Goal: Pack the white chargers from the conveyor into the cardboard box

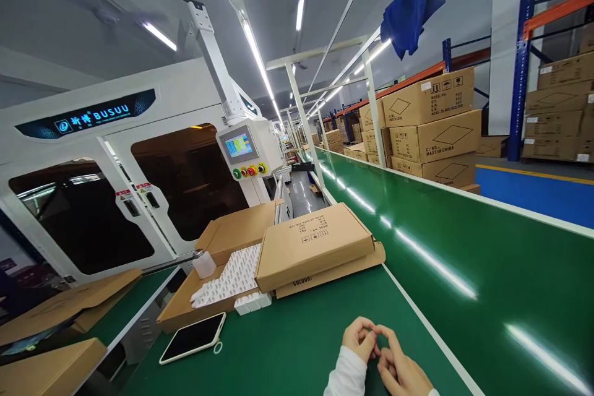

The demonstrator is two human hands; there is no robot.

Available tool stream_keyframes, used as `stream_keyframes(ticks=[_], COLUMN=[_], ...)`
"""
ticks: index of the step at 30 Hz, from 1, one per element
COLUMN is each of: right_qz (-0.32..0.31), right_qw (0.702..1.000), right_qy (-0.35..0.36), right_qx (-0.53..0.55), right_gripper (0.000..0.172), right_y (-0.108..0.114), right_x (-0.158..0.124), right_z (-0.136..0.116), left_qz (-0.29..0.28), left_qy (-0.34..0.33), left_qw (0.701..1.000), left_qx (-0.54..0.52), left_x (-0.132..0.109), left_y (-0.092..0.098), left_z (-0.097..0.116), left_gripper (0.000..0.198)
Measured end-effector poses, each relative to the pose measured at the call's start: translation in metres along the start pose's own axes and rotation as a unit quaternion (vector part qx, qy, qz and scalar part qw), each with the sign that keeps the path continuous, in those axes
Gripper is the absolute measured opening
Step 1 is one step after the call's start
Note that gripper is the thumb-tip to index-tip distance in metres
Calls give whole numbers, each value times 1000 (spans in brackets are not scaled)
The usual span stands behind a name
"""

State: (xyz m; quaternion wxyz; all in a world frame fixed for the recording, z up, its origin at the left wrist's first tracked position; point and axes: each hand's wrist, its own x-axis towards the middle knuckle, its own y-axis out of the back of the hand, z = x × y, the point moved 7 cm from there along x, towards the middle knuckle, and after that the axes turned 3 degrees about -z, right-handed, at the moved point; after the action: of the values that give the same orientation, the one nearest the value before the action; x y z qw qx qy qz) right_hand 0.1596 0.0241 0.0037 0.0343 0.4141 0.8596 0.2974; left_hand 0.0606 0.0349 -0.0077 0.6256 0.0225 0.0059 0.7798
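Note:
Above the green worktop [288, 346], my left hand [359, 339] is closed, its thumb pressed to the curled fingers. My right hand [401, 366] meets it with bent fingers, its fingertips touching those of the left. Whether anything small lies between the fingertips is hidden. Beyond my hands, a closed flat carton [315, 241] rests on another piece of cardboard. To its left, an open carton [179, 306] holds rows of small white parts [234, 275]. A short strip of white pieces [253, 303] sits in front of it.
A phone [193, 339] lies on the worktop at the left. A green conveyor belt [464, 272] runs along the right, with stacked cartons [434, 136] behind it. A white machine [116, 185] with a control panel [250, 151] stands at the left. Blue cloth [413, 9] hangs overhead.

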Motion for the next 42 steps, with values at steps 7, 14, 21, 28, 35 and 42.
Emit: stream_keyframes(ticks=[7,14,21,28,35,42], right_qz=[10,23,9,18,16,9], right_qw=[1000,1000,1000,1000,1000,1000], right_qy=[-8,-15,-13,-6,-9,-1], right_qx=[5,5,4,-22,-23,-23], right_gripper=[50,49,47,40,40,46], right_y=[0,1,1,1,-2,-5], right_x=[1,1,0,1,2,8], right_z=[2,4,2,4,10,16], left_qz=[44,71,89,99,106,112], left_qy=[-28,-48,-78,-88,-94,-99], left_qw=[996,989,976,963,959,957], left_qx=[67,124,182,233,244,247], left_x=[1,0,-4,-7,-8,-2], left_y=[2,4,4,5,4,7], left_z=[-5,-3,3,8,11,10], left_gripper=[25,26,21,19,16,15])
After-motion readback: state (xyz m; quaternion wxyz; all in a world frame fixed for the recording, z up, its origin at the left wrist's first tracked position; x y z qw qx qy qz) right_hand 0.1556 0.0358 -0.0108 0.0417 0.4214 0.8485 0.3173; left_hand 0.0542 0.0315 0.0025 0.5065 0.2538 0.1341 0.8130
